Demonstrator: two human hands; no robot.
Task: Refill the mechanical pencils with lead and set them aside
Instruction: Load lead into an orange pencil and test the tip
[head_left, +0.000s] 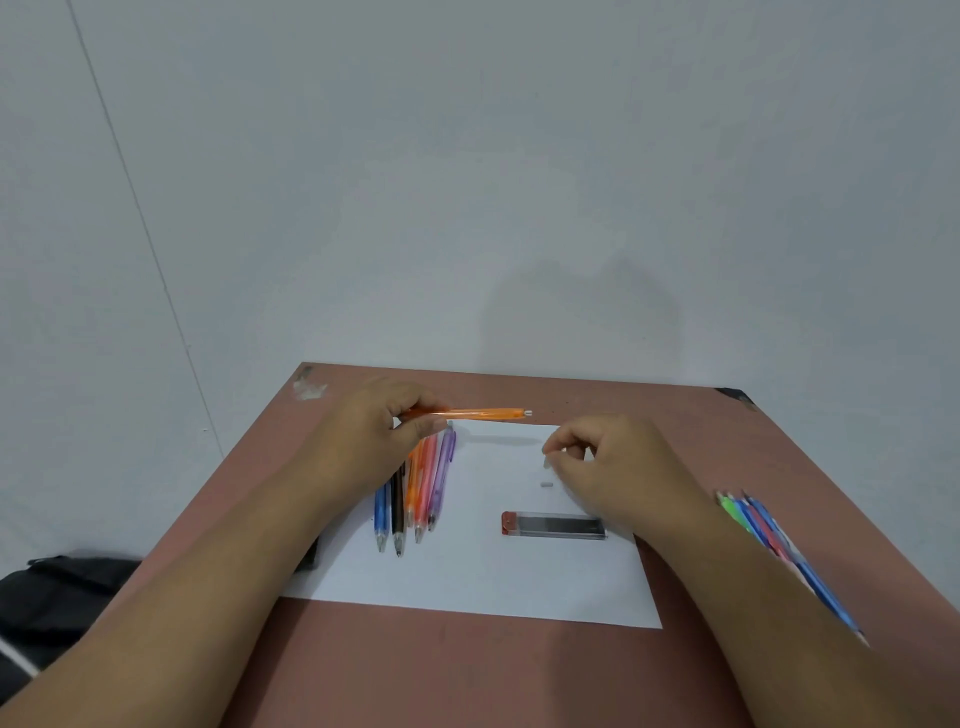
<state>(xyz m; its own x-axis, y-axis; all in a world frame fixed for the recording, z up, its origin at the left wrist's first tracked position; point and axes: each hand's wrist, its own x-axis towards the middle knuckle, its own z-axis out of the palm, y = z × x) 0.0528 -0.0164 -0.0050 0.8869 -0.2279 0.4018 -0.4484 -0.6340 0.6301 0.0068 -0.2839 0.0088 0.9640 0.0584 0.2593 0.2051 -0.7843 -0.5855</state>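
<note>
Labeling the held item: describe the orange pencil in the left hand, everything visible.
The orange mechanical pencil is translucent orange plastic with a small white-silver end pointing right. It is held about level above the white paper's far edge. The left hand pinches its left end, hiding that part. Nothing else touches it.

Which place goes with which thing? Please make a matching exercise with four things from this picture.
Things:
1. orange pencil
2. lead case
3. purple pencil
4. green pencil

Places:
A. on the bare table, right of the paper
B. held in the left hand, above the paper
C. on the paper, rightmost in the row
D. on the paper, beside the right hand

Pairs: 1-B, 2-D, 3-C, 4-A
</note>
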